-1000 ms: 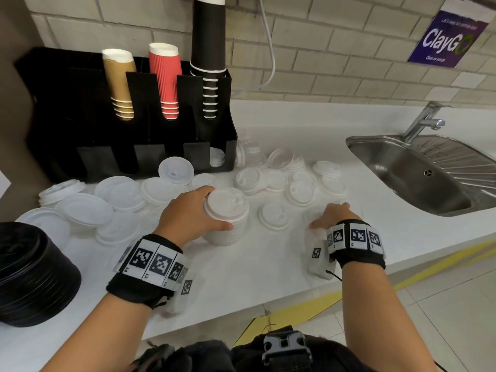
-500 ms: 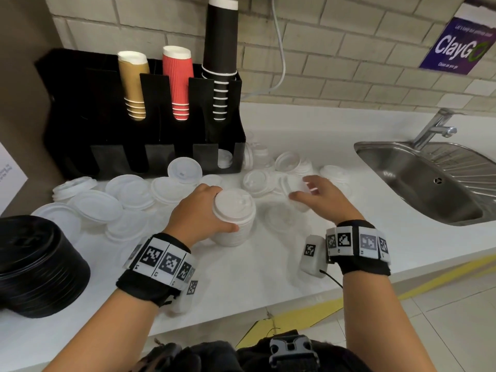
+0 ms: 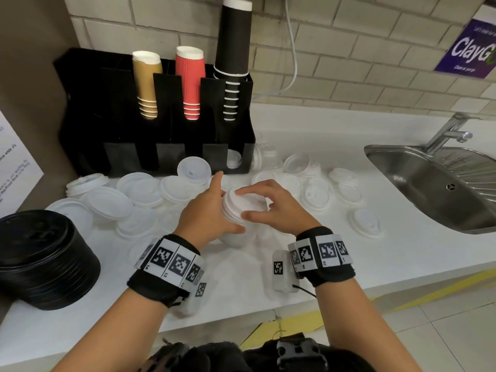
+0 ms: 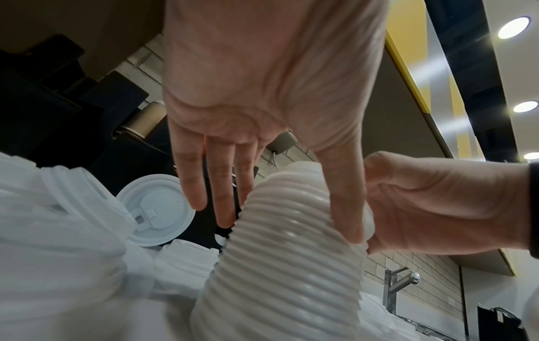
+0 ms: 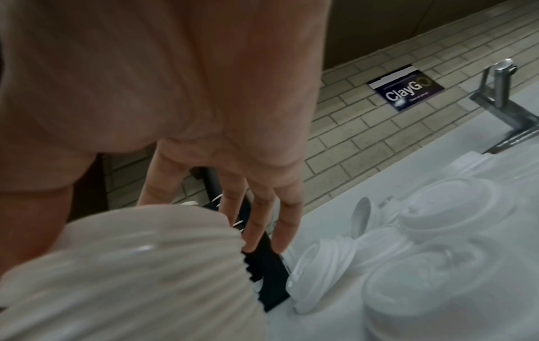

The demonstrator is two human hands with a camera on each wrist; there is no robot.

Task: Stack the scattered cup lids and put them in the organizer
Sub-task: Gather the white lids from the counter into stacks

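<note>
Fingers of left hand wrapped round stack of lids, thumb on its near side. Right hand curled over the top lid, pinching its rim. Stack mid-counter, near front of organizer; loose lids around.

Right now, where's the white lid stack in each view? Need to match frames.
Head: lid stack at centre, between both hands.
Left wrist: ribbed column, lower centre, left hand's thumb on it.
Right wrist: blurred, bottom left.
Shared landmark: the faucet.
</note>
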